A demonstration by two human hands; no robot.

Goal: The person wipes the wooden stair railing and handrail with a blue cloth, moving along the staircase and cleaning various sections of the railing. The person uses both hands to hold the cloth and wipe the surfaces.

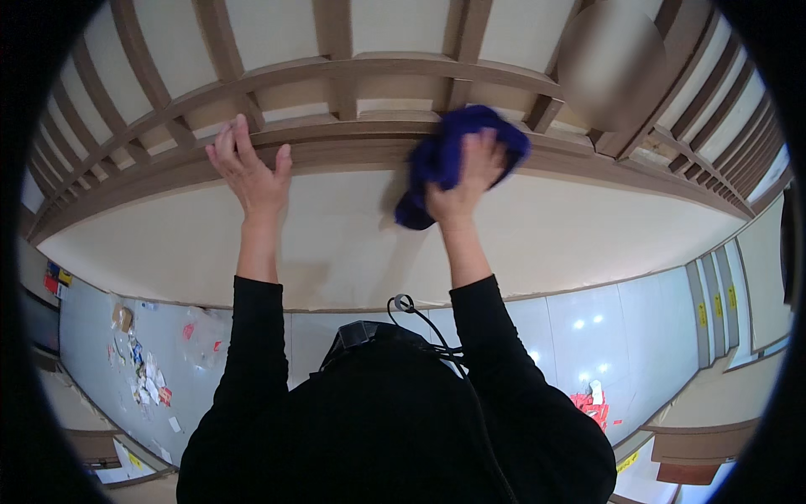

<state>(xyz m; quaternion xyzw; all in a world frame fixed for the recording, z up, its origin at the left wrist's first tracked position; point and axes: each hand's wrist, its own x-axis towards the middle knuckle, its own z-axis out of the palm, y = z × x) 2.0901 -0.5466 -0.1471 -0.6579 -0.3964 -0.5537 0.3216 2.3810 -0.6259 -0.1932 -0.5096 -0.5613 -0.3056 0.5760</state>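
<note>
My right hand (473, 178) presses a bunched dark purple cloth (457, 139) against the brown wooden ledge (353, 154), its fingers spread over the top of the cloth. Part of the cloth hangs below the ledge, over the cream wall. To the left, my left hand (249, 172) rests at the same ledge with nothing in it, fingers apart and fingertips at the wood's upper edge. Both arms are raised, in black sleeves. The cloth and the right fingers are slightly blurred.
Brown wooden lattice (336, 71) with pale panels rises above the ledge. Below it runs a cream wall (344, 244). Paper scraps (149, 378) and a clear plastic bag (201, 336) lie on the tiled floor at left, red litter (592, 407) at right. Steps (714, 311) stand far right. A black cable (478, 403) hangs on me.
</note>
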